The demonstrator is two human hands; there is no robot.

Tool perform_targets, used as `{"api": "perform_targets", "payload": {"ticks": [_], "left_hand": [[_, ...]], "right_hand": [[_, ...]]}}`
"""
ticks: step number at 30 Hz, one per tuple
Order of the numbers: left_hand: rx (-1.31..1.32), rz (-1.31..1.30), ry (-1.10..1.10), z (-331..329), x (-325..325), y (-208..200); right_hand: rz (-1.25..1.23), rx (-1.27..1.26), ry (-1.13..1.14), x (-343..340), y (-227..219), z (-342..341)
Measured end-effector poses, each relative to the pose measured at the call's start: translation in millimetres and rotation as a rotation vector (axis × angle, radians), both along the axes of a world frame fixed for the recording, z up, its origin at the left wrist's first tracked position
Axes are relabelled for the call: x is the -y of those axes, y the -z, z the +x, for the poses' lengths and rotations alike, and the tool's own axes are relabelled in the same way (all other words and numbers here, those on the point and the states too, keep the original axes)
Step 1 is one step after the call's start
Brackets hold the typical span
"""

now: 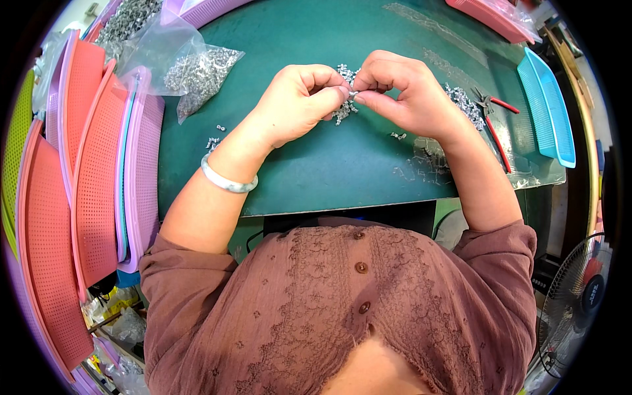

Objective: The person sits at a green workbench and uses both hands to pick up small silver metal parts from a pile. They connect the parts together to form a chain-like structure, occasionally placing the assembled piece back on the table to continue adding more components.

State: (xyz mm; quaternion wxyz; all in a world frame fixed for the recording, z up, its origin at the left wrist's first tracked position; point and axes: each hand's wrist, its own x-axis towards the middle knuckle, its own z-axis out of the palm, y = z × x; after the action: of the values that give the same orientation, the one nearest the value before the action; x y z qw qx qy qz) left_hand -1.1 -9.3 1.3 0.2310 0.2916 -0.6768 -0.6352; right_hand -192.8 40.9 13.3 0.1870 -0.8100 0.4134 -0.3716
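Silver-grey metal piece (pixel 353 94) — between the hands, over a loose pile (pixel 343 113) | left hand (pixel 289 104), right hand (pixel 400 84): each grip pinched closed on it, fingertips nearly meeting | equally near | long axis: cannot tell

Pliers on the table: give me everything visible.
The pliers have a dark grey, metallic-looking head and two slim red handles, probably plastic-coated. They lie with handles spread wide, one toward the right, one toward the table's near edge; the head points away. They rest between a pile of small silvery parts and a blue basket. Neither the left hand nor the right hand touches them.
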Motion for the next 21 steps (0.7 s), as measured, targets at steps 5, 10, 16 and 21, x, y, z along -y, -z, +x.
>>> {"api": "perform_targets", "payload": {"ticks": [5, 10, 16, 21], "left_hand": [[-0.009, 0.06, 0.01, 0.3, -0.8, -2.0], [-0.032, 0.078, -0.023, 0.2, -1.9, -2.4], [-0.042, 0.067, -0.023, 0.3, -2.2, -3.3], [-0.048, 0.065, -0.022, 0.3, -2.3, -3.4]], "right_hand": [[-0.012, -0.004, -0.025, 0.2, 1.0, 0.5], [-0.024, -0.011, -0.034, 0.8, 1.4, 0.1], [-0.02, -0.006, -0.032, 1.0, 1.6, -0.5], [-0.027, -0.005, -0.037, 1.1, 1.7, -0.7]]}}
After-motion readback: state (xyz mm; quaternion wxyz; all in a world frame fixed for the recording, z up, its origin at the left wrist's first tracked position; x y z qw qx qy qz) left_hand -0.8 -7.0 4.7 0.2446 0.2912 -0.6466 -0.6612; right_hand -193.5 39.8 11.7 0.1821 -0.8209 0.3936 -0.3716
